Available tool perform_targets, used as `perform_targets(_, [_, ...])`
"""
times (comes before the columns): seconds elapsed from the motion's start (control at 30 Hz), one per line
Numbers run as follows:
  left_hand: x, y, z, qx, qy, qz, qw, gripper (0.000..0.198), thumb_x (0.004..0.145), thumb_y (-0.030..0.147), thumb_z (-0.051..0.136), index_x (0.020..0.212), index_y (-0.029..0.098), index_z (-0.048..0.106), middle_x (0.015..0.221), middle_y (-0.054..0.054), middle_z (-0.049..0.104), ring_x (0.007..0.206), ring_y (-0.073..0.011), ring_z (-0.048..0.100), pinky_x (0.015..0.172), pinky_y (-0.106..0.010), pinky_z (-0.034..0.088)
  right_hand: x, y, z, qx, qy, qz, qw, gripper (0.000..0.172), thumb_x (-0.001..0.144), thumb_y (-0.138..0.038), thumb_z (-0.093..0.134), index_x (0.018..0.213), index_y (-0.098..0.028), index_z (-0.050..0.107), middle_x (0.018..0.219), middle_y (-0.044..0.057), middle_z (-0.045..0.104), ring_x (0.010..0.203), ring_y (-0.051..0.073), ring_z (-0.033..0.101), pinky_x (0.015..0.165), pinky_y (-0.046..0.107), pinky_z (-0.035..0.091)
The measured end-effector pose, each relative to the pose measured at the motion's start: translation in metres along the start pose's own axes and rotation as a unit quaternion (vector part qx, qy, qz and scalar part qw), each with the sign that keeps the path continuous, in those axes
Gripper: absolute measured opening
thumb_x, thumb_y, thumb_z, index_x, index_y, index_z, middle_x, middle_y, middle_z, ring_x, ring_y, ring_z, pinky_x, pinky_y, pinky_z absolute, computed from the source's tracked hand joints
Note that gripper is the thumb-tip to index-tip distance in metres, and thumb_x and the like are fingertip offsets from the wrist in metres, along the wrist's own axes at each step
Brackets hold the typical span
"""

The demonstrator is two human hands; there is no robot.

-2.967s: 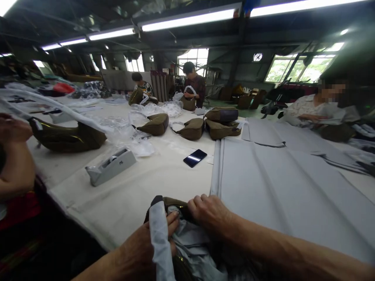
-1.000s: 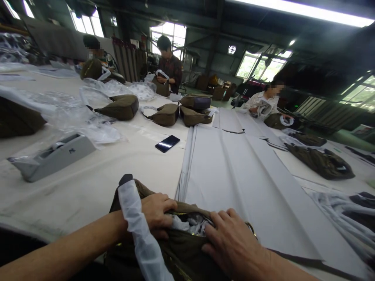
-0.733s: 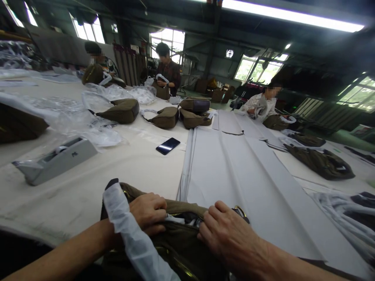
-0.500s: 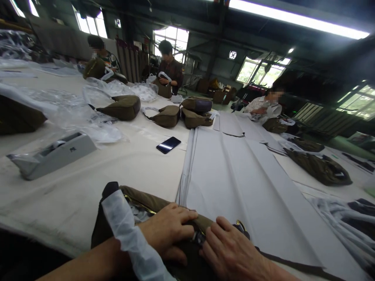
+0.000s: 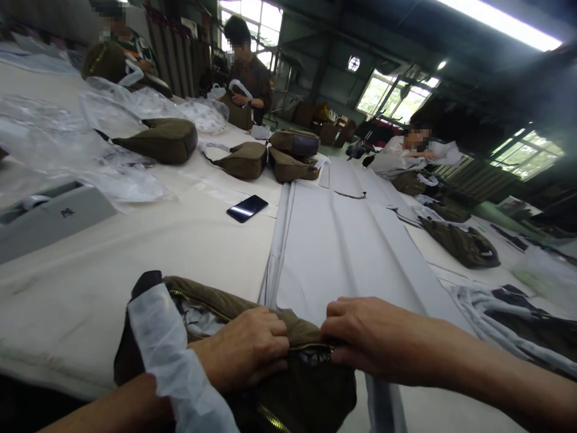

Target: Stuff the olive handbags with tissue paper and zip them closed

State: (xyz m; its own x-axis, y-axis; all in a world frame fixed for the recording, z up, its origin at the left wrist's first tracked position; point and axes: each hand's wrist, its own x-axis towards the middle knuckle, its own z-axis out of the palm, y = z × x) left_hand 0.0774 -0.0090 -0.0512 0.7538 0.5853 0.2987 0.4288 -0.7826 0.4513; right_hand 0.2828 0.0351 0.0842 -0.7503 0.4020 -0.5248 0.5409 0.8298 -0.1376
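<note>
An olive-brown handbag [image 5: 311,391] lies at the table's near edge, its gold-toothed zipper [image 5: 220,313] partly open over pale stuffing. My left hand [image 5: 252,346] is closed over the middle of the opening, fingers curled on the zipper edges. At the right end of the zipper, my right hand [image 5: 360,334] pinches the bag's edge; whether a zipper pull is in the fingers is hidden. The bag's strap, wrapped in white paper [image 5: 166,343], arches over my left forearm. A second gold zipper [image 5: 273,418] shows on the bag's near side.
A stack of pale grey sheets [image 5: 333,240] lies ahead, beside a phone [image 5: 247,208]. Grey tape dispenser [image 5: 58,216] and clear plastic bags [image 5: 112,174] are at left. More bags [image 5: 243,161] stand farther back; others [image 5: 460,240] lie at right. Several people work around the table.
My right hand has shifted from the bag's middle to the right end of the zipper and turned sideways. My left fingers have curled in more. The view has swung slightly.
</note>
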Motion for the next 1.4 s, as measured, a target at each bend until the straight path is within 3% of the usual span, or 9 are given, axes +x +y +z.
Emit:
perform_targets(0.2, [0.002,-0.001,-0.003,-0.048,0.003,-0.032,0.998,0.005,0.076,0.020,0.058,0.073,0.016,0.055,0.093,-0.003,0.061,0.080,-0.0160,0.058,0.072,-0.027,0.045,0.011,-0.007,0.006,-0.168,0.094,-0.020,0.981,0.012,0.077,-0.020,0.068,0.072,-0.020,0.058,0.069,0.000,0.057,0.064,0.018,0.049,0.058,0.032,0.030])
perform_targets(0.33, [0.012,0.004,0.002,-0.072,0.031,-0.020,0.997,0.039,0.069,0.045,0.072,0.096,0.019,0.059,0.130,-0.006,0.051,0.106,-0.0254,0.053,0.090,-0.037,0.043,0.007,-0.009,0.012,-0.210,0.150,-0.073,0.963,0.010,0.081,-0.020,0.064,0.075,-0.019,0.056,0.071,0.001,0.057,0.065,0.018,0.047,0.064,0.034,0.033])
perform_targets(0.63, [0.032,0.014,0.016,-0.131,0.035,0.013,0.991,0.007,0.082,0.014,0.052,0.078,0.017,0.056,0.082,-0.002,0.061,0.076,-0.0144,0.058,0.071,-0.025,0.044,-0.020,-0.011,0.040,-0.124,0.255,-0.047,0.958,0.010,0.087,-0.010,0.048,0.088,-0.018,0.054,0.073,0.001,0.057,0.064,0.016,0.049,0.066,0.031,0.039])
perform_targets(0.77, [0.032,0.014,0.015,-0.147,0.054,0.027,0.987,0.013,0.087,0.016,0.045,0.081,0.017,0.057,0.084,-0.006,0.062,0.080,-0.0159,0.058,0.073,-0.026,0.044,-0.024,-0.014,0.065,0.006,0.315,0.104,0.943,0.072,0.071,-0.026,0.074,0.131,-0.013,0.037,0.086,0.003,0.064,0.070,0.017,0.058,0.061,0.028,0.042])
perform_targets(0.8, [0.032,0.013,0.015,-0.148,0.056,0.031,0.987,0.015,0.088,0.017,0.044,0.080,0.017,0.056,0.084,-0.006,0.062,0.080,-0.0163,0.058,0.073,-0.027,0.044,-0.025,-0.014,0.069,0.050,0.297,0.138,0.944,0.072,0.068,-0.027,0.076,0.129,-0.014,0.039,0.088,0.003,0.064,0.072,0.017,0.059,0.062,0.027,0.043])
perform_targets(0.93, [0.032,0.010,0.015,-0.161,0.059,0.038,0.984,0.014,0.089,0.019,0.043,0.087,0.017,0.057,0.085,-0.005,0.061,0.081,-0.0161,0.057,0.075,-0.027,0.043,-0.027,-0.010,0.076,0.166,0.236,0.162,0.944,0.024,0.074,-0.019,0.067,0.096,-0.021,0.058,0.079,-0.002,0.060,0.068,0.013,0.055,0.059,0.023,0.039])
perform_targets(1.17, [0.032,0.008,0.016,-0.168,0.138,-0.031,0.976,0.009,0.080,0.013,0.052,0.087,0.019,0.051,0.074,0.001,0.057,0.067,-0.0118,0.052,0.063,-0.023,0.041,-0.017,0.000,0.095,0.063,0.430,0.033,0.900,0.014,0.082,-0.014,0.052,0.095,-0.017,0.056,0.069,0.001,0.050,0.058,0.013,0.045,0.051,0.024,0.035])
perform_targets(1.3, [0.036,0.010,0.014,-0.125,0.095,-0.012,0.987,0.052,0.075,0.009,0.050,0.125,0.023,0.043,0.087,-0.002,0.058,0.078,-0.0155,0.054,0.069,-0.026,0.045,-0.013,0.002,0.100,0.064,0.471,0.015,0.880,0.017,0.083,-0.015,0.051,0.099,-0.018,0.055,0.083,0.005,0.054,0.069,0.014,0.052,0.057,0.022,0.043])
perform_targets(1.4, [0.038,0.013,0.011,-0.119,0.089,-0.023,0.989,0.036,0.074,0.007,0.050,0.105,0.022,0.056,0.086,-0.003,0.053,0.076,-0.0143,0.051,0.065,-0.024,0.044,-0.015,0.004,0.099,0.097,0.467,0.011,0.879,0.017,0.083,-0.019,0.054,0.100,-0.017,0.054,0.100,0.010,0.056,0.076,0.015,0.057,0.063,0.022,0.048])
